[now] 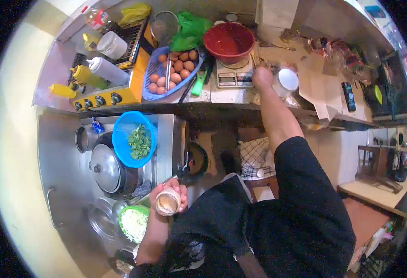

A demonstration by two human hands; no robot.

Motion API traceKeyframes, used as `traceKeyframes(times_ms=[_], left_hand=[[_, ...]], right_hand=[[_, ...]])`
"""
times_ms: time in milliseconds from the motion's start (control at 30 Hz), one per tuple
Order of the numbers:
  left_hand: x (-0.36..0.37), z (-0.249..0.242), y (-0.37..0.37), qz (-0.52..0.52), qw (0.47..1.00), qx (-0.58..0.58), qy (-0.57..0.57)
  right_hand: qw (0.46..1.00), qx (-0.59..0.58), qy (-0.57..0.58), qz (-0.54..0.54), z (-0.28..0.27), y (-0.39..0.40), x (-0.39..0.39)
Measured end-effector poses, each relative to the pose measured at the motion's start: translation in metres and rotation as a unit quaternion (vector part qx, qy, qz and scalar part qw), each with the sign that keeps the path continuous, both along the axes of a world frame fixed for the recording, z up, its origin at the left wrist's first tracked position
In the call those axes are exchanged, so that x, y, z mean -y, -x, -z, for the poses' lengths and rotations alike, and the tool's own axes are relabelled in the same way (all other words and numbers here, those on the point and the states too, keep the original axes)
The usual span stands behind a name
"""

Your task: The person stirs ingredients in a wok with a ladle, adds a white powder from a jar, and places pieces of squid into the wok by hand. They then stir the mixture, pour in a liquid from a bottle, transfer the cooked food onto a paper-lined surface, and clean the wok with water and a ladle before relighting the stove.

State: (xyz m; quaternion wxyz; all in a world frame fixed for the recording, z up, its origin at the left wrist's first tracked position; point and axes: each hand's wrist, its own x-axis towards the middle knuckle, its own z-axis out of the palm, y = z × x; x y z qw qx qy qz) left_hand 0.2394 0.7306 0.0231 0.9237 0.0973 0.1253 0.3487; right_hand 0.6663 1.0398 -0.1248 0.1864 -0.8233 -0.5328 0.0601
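Observation:
My left hand (181, 191) is wrapped round a small glass jar (167, 204) with brownish contents, low in the middle of the view. My right hand (262, 76) reaches far forward over the counter, its fingers closed on something thin that I cannot make out. Just left of it a red bowl (229, 41) rests on a white kitchen scale (235, 79). Close by on its right side stands a white container (287, 79). Left of the scale are a green-handled tool (198, 86) and a blue basket (154, 96) of brown eggs (178, 67).
Squeeze bottles (88, 77) stand on the yellow stove (136, 78) at upper left. Below are a blue bowl (120, 138) of green leaves, a lidded pot (105, 167) and a green bowl (122, 213) of shredded vegetable. Cardboard (315, 81) and a black remote-like object (348, 96) lie at right.

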Motion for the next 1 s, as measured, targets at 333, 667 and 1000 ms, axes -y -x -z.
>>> traceKeyframes(times_ms=[333,667,1000], left_hand=[[0.028,-0.011,0.016,-0.179,0.983,0.029,-0.009],[0.121,-0.015,0.094,-0.368,0.930,0.022,-0.013],[0.389,-0.024,0.219,-0.634,0.752,-0.178,-0.032]], right_hand=[[0.995,-0.042,0.063,0.067,-0.043,0.022,0.020],[0.824,-0.236,-0.083,-0.508,-0.254,0.218,0.280],[0.417,0.161,-0.079,-0.891,-0.358,0.507,0.528]])
